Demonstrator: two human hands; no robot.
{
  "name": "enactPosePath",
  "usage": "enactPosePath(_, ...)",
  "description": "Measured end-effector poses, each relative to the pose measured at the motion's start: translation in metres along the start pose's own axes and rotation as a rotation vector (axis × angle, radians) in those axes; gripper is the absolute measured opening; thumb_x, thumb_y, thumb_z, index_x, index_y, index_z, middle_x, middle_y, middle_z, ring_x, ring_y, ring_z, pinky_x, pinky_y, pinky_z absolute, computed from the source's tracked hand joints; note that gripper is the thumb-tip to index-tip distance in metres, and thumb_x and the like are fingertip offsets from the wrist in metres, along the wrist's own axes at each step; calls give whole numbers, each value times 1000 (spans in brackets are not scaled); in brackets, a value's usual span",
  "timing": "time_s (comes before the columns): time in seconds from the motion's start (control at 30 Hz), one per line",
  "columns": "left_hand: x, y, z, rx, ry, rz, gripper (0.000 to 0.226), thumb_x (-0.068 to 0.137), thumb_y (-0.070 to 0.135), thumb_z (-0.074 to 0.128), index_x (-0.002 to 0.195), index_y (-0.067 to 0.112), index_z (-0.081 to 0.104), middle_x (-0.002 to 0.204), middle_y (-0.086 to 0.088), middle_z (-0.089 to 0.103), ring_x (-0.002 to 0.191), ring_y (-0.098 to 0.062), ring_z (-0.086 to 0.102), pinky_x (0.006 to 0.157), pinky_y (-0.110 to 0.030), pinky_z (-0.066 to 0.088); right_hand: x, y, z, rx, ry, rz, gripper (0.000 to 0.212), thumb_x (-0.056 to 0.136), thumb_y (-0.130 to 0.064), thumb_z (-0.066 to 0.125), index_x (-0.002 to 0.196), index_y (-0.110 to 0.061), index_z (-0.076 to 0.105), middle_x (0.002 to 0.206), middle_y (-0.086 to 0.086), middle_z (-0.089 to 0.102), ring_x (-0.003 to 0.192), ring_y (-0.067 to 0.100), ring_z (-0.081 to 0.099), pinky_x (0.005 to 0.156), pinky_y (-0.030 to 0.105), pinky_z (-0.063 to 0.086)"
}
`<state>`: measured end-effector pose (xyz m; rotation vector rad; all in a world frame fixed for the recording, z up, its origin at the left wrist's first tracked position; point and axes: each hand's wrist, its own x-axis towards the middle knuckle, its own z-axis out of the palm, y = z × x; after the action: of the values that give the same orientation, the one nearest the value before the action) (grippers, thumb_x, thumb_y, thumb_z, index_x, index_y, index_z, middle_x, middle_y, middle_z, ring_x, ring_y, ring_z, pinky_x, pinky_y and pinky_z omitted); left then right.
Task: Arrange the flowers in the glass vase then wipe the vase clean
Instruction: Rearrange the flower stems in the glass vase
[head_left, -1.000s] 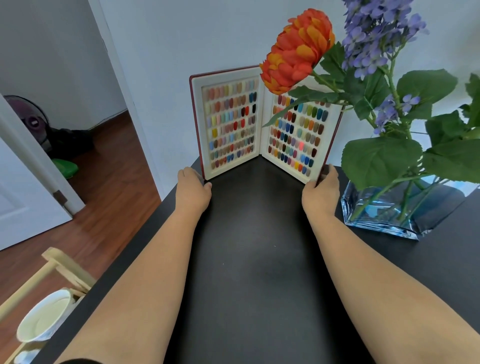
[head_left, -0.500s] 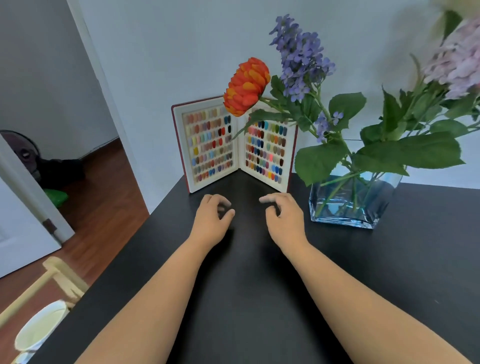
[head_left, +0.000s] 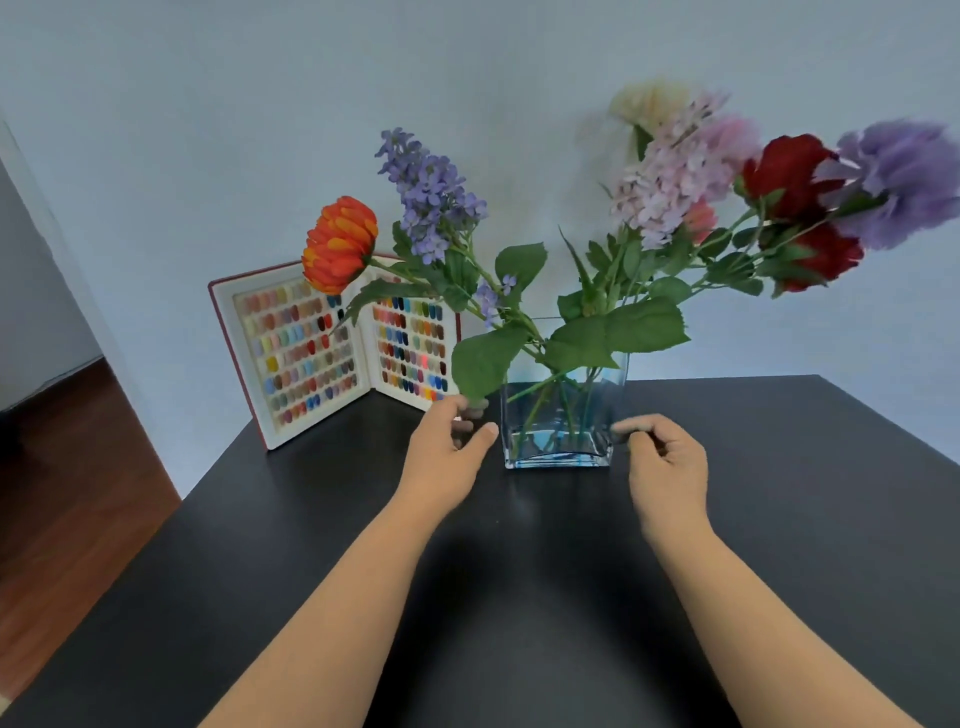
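Note:
A square glass vase (head_left: 519, 457) with a little water stands on the black table (head_left: 524, 561). In it are several flowers: an orange bloom (head_left: 340, 244), a purple lilac spray (head_left: 426, 192), a pink cluster (head_left: 680, 171), red roses (head_left: 789, 171) and a fuzzy purple bloom (head_left: 904, 176). My left hand (head_left: 449, 447) is at the vase's left side, thumb just short of the glass and fingers curved behind. My right hand (head_left: 667, 457) is at its right side, fingers loosely curled, the index tip touching the glass edge. Neither hand holds anything.
An open red-edged book of nail colour swatches (head_left: 311, 348) stands upright on the table's back left corner against the pale wall. The table's left edge drops to a wooden floor (head_left: 62, 493). Its right edge runs diagonally at the far right.
Both hands have left the swatch book and moved right to either side of the vase. My view has swung right, so the whole bouquet shows.

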<state>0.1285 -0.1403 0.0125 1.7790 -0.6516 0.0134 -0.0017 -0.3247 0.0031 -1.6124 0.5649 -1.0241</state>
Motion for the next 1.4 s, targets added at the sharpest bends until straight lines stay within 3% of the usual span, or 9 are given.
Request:
enactPosePath(0.13, 11, 1, 9, -113, 121, -61, 27, 92, 16, 60, 96, 43, 60, 95, 12, 65, 76, 4, 58, 63, -9, 43, 25, -12, -28, 103, 57, 64, 41, 84, -1, 45, 69, -30, 70, 70, -10, 69, 70, 9, 61, 69, 22, 49)
enactPosePath(0.23, 29, 6, -1, -304, 270, -92, 30, 93, 11, 57, 96, 40, 63, 95, 9, 65, 83, -10, 57, 74, -22, 46, 46, -26, -42, 147, 37, 132, 29, 84, -5, 49, 78, -26, 69, 80, 0, 69, 71, 13, 59, 71, 27, 48)
enactPosePath(0.33, 46, 15, -9, -378, 235, -66, 26, 93, 14, 60, 111, 31, 66, 105, 5, 67, 88, -13, 59, 74, -24, 47, 68, -40, -50, 161, -3, 170, 24, 89, -10, 48, 97, -26, 64, 95, 6, 66, 77, 16, 59, 75, 29, 50)
enactPosePath(0.43, 62, 29, -18, -491, 244, -68, 36, 93, 0, 51, 124, 15, 63, 112, 0, 68, 96, -14, 63, 81, -27, 48, 87, -55, -50, 164, -11, 158, 32, 91, -16, 50, 121, -24, 58, 108, 2, 63, 87, 16, 62, 77, 28, 50)
enactPosePath(0.63, 87, 54, -48, -627, 215, -158, 13, 92, 18, 57, 100, 21, 67, 98, 3, 73, 90, -13, 66, 77, -27, 49, 111, -74, -52, 189, -78, 172, 49, 92, -19, 53, 141, -21, 44, 120, -1, 58, 96, 15, 61, 77, 29, 48)
enactPosePath(0.77, 93, 59, -44, -394, 207, -118, 12, 87, 29, 69, 94, 20, 67, 96, -1, 72, 86, -18, 68, 76, -36, 48, 121, -82, -51, 226, -93, 133, 47, 92, -19, 55, 138, -14, 46, 121, 4, 63, 96, 17, 63, 77, 30, 49)
enactPosePath(1.0, 95, 62, -30, -328, 273, -50, 6, 87, 29, 70, 83, 25, 69, 83, 7, 72, 74, -10, 65, 60, -22, 45, 125, -84, -48, 294, -26, 108, 30, 88, -16, 65, 114, -1, 61, 101, 12, 68, 83, 20, 65, 75, 27, 51)
enactPosePath(1.2, 100, 59, -26, -367, 298, -50, 6, 91, 25, 67, 88, 21, 66, 88, 0, 73, 81, -14, 69, 65, -24, 48, 126, -86, -47, 304, 29, 33, 8, 87, -13, 69, 82, -9, 66, 78, 7, 64, 75, 20, 65, 74, 26, 56)
enactPosePath(1.4, 103, 61, -23, -398, 236, 7, 8, 99, 19, 54, 104, 13, 58, 101, -1, 68, 88, -10, 70, 80, -27, 52, 128, -90, -40, 285, -11, 8, 7, 97, -13, 54, 90, -13, 55, 90, 9, 68, 75, 24, 69, 67, 27, 59)
